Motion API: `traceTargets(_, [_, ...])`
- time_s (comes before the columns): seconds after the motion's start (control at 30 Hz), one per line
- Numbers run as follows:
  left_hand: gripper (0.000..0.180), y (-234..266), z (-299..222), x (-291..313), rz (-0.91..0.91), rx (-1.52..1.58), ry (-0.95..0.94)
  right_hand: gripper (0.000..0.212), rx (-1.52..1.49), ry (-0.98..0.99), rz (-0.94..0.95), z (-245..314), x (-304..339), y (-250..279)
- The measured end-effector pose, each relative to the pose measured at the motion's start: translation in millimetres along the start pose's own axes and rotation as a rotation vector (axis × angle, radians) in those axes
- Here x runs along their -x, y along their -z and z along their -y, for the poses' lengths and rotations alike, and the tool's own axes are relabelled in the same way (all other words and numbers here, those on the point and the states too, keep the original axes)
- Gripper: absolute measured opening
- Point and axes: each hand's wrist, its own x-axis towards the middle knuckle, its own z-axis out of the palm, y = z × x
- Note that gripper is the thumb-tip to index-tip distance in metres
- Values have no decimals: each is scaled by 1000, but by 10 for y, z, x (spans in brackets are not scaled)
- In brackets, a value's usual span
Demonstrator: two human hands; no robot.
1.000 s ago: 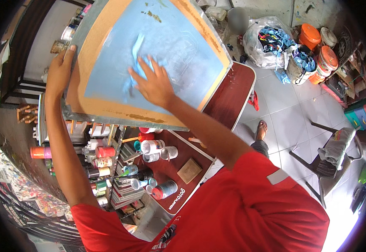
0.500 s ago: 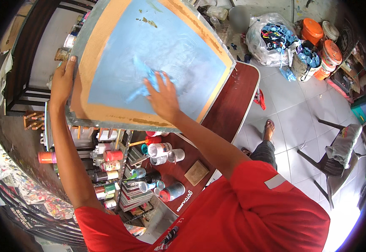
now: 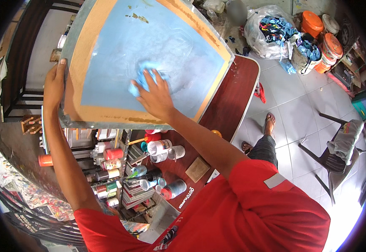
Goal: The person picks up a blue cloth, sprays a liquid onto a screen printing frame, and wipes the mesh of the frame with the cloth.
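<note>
A screen-printing frame (image 3: 82, 63) with a blue mesh and a tan border is held up tilted in front of me. Its left edge rests in the grip of my left hand (image 3: 55, 86), whose thumb lies along the grey rim. On the mesh (image 3: 115, 54), my right hand (image 3: 156, 97) presses a bunched light-blue cloth (image 3: 140, 78) under its fingers. Faint pale outlines show on the mesh above the cloth, and brownish flecks mark its upper part.
Below the frame, a dark red table (image 3: 227, 96) carries paint cups (image 3: 160, 147) and a brown block (image 3: 197, 169). Jars (image 3: 113, 154) line a shelf at left. Rag-filled bag (image 3: 271, 35), orange buckets (image 3: 312, 23) and a chair (image 3: 338, 155) stand on the right.
The blue cloth, stretched out lengthwise before, is now gathered under my right fingers. My right hand has shifted slightly left, and the frame with my left hand sits a little further left in view.
</note>
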Motion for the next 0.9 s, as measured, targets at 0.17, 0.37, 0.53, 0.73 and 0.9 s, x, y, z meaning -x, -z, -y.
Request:
traceTargets(0.17, [50,-23,-12,14,-40,61,-5,52,41,-245,-419,-978,362,-219])
traceTargets(0.37, [50,48,-140,22,0,-116,-43,55,-14,-189,-489,-361,-431,134])
traceTargets(0.53, [48,16,-157,44,-19,-22,-53,62,-18,149,-124,-305,191,-119])
traceTargets(0.73, [47,26,-247,111,-36,-31,-33,50,24,-317,-640,-1176,-542,233])
traceTargets(0.9, [48,41,-285,187,-29,-72,-59,48,-19,-32,-613,-337,-1496,676])
